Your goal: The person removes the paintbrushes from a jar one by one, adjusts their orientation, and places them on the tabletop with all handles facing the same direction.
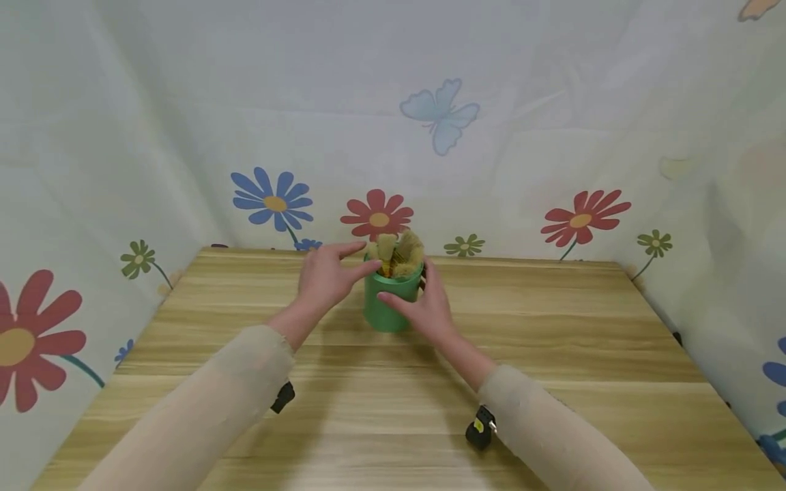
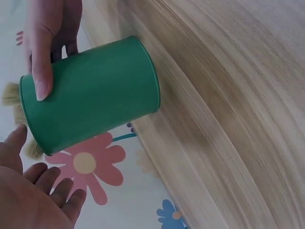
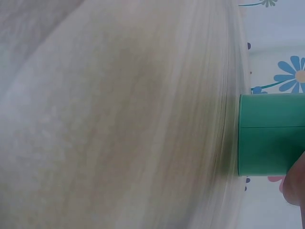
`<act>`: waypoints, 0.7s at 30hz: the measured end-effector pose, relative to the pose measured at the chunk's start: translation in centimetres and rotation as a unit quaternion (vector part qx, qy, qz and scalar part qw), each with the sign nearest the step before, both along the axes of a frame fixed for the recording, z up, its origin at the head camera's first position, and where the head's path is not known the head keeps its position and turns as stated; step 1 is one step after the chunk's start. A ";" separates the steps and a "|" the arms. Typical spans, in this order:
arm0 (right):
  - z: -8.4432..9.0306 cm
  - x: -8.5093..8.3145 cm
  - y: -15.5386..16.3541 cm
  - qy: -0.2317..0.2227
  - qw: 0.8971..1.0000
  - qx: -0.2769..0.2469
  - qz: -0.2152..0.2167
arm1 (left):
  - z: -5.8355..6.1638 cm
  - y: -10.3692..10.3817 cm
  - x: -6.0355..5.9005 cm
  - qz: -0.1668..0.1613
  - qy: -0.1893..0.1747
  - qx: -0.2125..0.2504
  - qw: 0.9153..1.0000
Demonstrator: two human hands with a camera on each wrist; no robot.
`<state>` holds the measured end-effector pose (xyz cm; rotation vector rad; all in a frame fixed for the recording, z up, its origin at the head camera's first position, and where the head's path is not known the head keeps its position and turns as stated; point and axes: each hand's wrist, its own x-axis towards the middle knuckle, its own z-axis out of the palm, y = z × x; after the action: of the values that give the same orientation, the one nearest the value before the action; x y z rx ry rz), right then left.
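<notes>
Hands meet at a green cup (image 1: 389,307) that stands upright on the wooden table (image 1: 552,354), toward the far edge and near the middle of its width, just in front of the flowered backdrop (image 1: 184,136). The right hand (image 1: 424,310) grips the cup from its right side — the thumb lies across the front wall just under the rim, and the other fingers curl round the far side. In the left wrist view that thumb (image 2: 42,71) presses flat on the green wall close to the rim.

The left hand (image 1: 325,276) hovers on the cup's left side with fingers straight and spread, the fingertips reaching to the rim; whether they actually touch it cannot be told. From its own wrist camera the left hand's (image 2: 33,195) palm and loosely bent fingers show beside the cup's mouth, holding nothing.

Tufts of yellowish bristle (image 1: 398,254) — brush heads, it seems — stand out of the cup's top, packed together and rising above the rim. The right wrist view shows only the cup's (image 3: 271,133) lower wall and base resting on the table, with a fingertip at the picture's edge.

Both forearms wear pale beige sleeves (image 1: 552,429), and a small black device (image 1: 481,428) sits at the right wrist.
</notes>
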<state>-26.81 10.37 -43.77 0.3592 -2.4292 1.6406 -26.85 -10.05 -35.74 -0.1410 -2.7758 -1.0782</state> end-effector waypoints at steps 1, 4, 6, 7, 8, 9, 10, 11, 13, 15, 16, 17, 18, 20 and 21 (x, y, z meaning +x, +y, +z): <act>0.0 0.0 0.0 0.000 1.000 0.001 -0.001 | 0.0 0.1 0.0 0.004 -0.002 0.002 1.000; 0.0 0.0 0.0 -0.001 1.000 0.002 -0.004 | 0.0 0.5 -0.1 0.015 -0.006 0.011 1.000; 0.0 0.0 -0.1 0.000 1.000 0.000 -0.005 | -0.1 0.7 -0.2 0.020 -0.003 0.013 1.000; 0.0 0.0 -0.1 0.000 1.000 0.000 -0.006 | -0.1 0.7 -0.2 0.022 0.000 0.015 1.000; 0.0 0.0 -0.1 0.000 1.000 -0.001 -0.006 | -0.1 0.8 -0.2 0.025 0.003 0.015 1.000; 0.0 0.0 -0.1 0.001 1.000 -0.001 -0.006 | -0.1 0.8 -0.3 0.028 0.006 0.016 0.999; 0.0 0.0 -0.1 0.001 1.000 -0.001 -0.007 | -0.2 0.8 -0.3 0.030 0.009 0.017 0.999; 0.0 0.0 -0.1 0.001 1.000 -0.001 -0.007 | -0.2 0.9 -0.4 0.030 0.011 0.018 0.999; 0.0 0.0 -0.1 0.002 1.000 -0.001 -0.008 | -0.2 0.9 -0.4 0.034 0.014 0.023 0.999; 0.0 0.0 -0.1 0.003 1.000 -0.001 -0.009 | -0.2 1.0 -0.4 0.034 0.017 0.025 0.999; 0.0 0.0 -0.1 0.003 1.000 -0.001 -0.010 | -0.2 1.1 -0.4 0.034 0.019 0.026 0.999; 0.0 0.0 -0.1 0.004 1.000 0.000 -0.012 | -0.1 1.1 -0.3 0.035 0.021 0.026 0.999; 0.0 0.0 -0.1 0.004 1.000 0.001 -0.014 | -0.1 1.2 -0.3 0.037 0.025 0.025 0.999; 0.0 -0.1 -0.1 0.004 1.000 0.002 -0.015 | -0.1 1.3 -0.3 0.042 0.032 0.024 0.998; 0.0 -0.1 -0.1 0.004 1.000 0.004 -0.016 | -0.1 1.4 -0.4 0.044 0.038 0.023 0.998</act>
<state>-26.88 10.25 -43.80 0.3250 -2.4242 1.6131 -27.21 -8.69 -35.81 -0.0534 -2.6627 -1.0900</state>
